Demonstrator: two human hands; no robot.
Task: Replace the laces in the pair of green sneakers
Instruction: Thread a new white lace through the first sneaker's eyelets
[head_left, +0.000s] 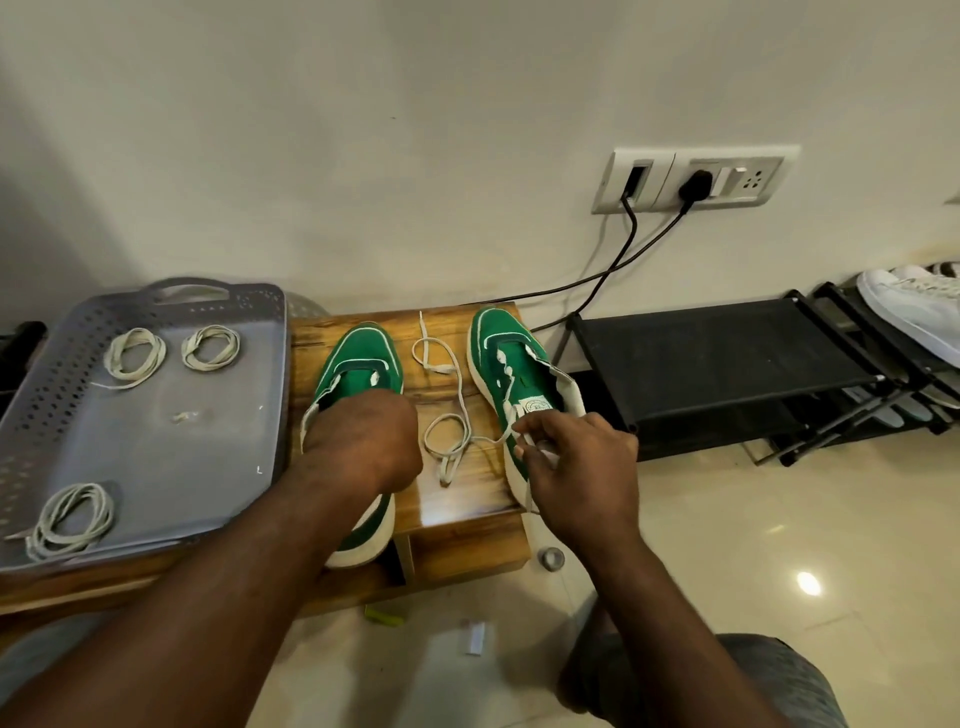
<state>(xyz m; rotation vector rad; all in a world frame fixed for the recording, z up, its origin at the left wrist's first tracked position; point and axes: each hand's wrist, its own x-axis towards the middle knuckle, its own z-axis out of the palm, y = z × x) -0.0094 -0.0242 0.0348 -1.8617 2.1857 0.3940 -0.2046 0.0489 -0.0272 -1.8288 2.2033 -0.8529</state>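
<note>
Right hand (576, 462) pinches lace (457, 395) at right sneaker (498, 332), right edge of stool (467, 499); left hand (363, 441) covers left sneaker (363, 348), grip hidden. Hard tug could knot the slack or drag that sneaker off.

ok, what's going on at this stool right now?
A person is working on the laces of a pair of green sneakers on a wooden stool. The left hand grips the left sneaker at its opening; the right hand pinches a white lace beside the right sneaker. Most of that lace lies looped on the stool between the shoes. Three coiled laces sit in the grey tray on the left.
</note>
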